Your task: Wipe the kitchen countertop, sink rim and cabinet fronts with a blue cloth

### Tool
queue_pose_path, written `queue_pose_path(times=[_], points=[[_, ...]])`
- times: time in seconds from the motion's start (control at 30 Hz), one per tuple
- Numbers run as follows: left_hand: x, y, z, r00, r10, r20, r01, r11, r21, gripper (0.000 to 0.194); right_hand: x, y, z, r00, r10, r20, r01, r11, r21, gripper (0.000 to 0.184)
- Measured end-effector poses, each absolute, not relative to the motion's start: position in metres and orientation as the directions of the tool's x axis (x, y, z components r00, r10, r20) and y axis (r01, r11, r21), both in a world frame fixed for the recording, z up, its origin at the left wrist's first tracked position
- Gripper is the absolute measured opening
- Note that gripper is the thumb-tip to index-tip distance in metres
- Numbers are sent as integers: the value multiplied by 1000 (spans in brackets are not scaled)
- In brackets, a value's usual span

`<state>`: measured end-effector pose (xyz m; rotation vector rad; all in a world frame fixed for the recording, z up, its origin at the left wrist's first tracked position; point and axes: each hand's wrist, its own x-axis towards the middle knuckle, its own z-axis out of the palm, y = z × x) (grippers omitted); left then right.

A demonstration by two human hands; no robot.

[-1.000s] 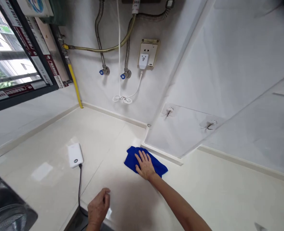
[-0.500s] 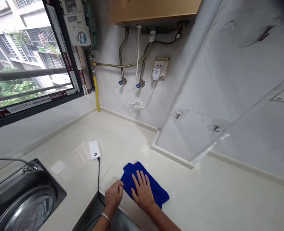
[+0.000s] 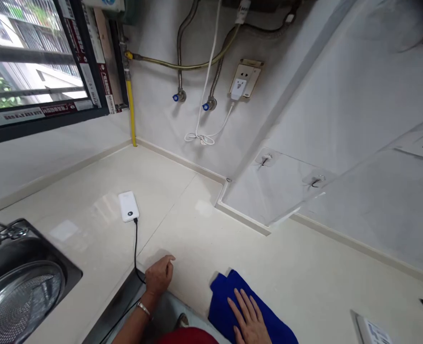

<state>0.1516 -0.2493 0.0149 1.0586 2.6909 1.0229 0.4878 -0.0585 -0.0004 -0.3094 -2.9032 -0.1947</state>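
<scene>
My right hand (image 3: 247,319) lies flat on a folded blue cloth (image 3: 221,298), palm down with its fingers stretched out. The cloth rests on the cream countertop (image 3: 193,239) near its front edge, and its lower part runs out of view. To the left, my left hand (image 3: 158,275) is held near the counter's edge, apart from the cloth. Its fingers are curled in, the index finger bent forward, and nothing shows in them. Close by this hand passes a black cable (image 3: 136,248), plugged into a white power bank (image 3: 128,206) on the counter.
A steel sink (image 3: 73,272) with a perforated steel strainer basket (image 3: 21,303) is at the left. White cords, hoses and a socket (image 3: 247,79) are on the back wall. A yellow pipe (image 3: 131,112) stands in the corner. A pale boxy object (image 3: 372,332) lies at lower right.
My right hand and the blue cloth have moved right along the counter. My left hand has come away from the cloth's edge. The view has tilted down and shifted right.
</scene>
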Motion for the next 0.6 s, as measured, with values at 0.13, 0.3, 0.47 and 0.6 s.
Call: queue_pose_path(times=[0.13,0.3,0.47,0.6], points=[[154,-251,12,-721,666,191,615,488,619,32,447,-82,-2,-915,316,252,352,930,110,92],[158,-251,9,-678,700,222,643,420,640,30,350,-115,3,-928,349,127,356,934,39,90],[157,-259,16,-667,687,287,639,329,695,35,269,-127,3,-963,268,11,268,963,17,86],[181,-328,17,-666,684,299,631,302,714,38,230,-124,0,-969,245,25,245,969,16,81]])
